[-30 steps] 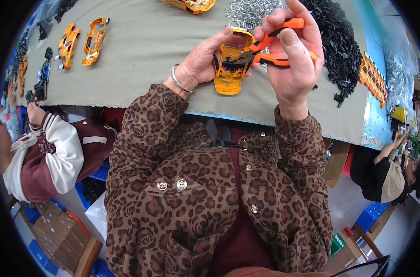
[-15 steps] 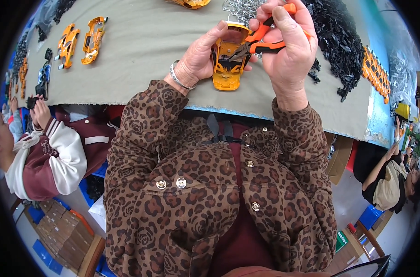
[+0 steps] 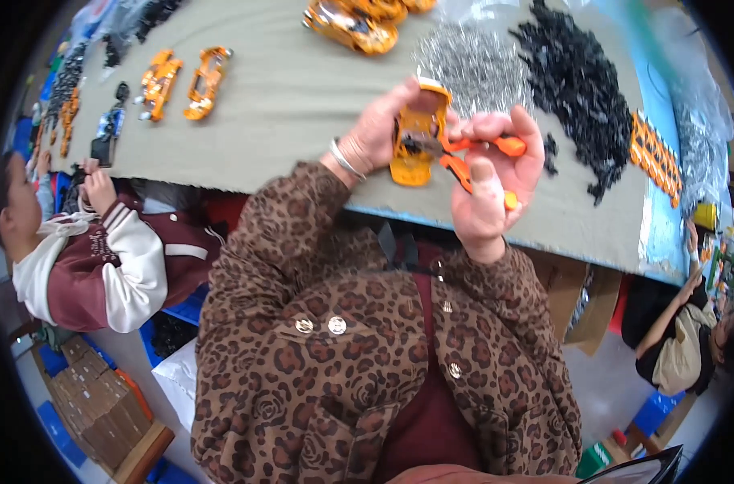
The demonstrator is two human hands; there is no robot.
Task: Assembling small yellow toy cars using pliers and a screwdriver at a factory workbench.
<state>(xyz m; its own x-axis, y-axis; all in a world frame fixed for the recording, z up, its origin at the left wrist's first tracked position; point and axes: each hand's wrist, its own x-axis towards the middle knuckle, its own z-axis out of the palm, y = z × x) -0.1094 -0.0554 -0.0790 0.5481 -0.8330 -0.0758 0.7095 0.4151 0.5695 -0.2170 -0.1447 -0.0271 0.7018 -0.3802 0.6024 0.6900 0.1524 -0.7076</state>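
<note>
My left hand (image 3: 372,135) is closed on the edge of an orange toy car body shell (image 3: 414,169), its inner side turned up above the cloth. Orange-and-black pliers (image 3: 455,164) sit in my right hand (image 3: 500,181). Their jaws reach into the middle of the shell over a dark part, and the handles are spread apart. Whether the jaws grip anything is too small to tell. Just beyond my hands lies a heap of thin silvery metal pieces (image 3: 472,64).
Black plastic parts (image 3: 577,97) are heaped at the right, beside a row of orange shells (image 3: 656,160). More orange car shells (image 3: 352,28) lie at the far middle, and two shells (image 3: 208,83) at the left. A co-worker (image 3: 100,250) sits left, another person (image 3: 681,331) right.
My right hand has turned and dropped relative to the shell, and the pliers' handles are spread wider. The left hand keeps its hold. The whole view has shifted.
</note>
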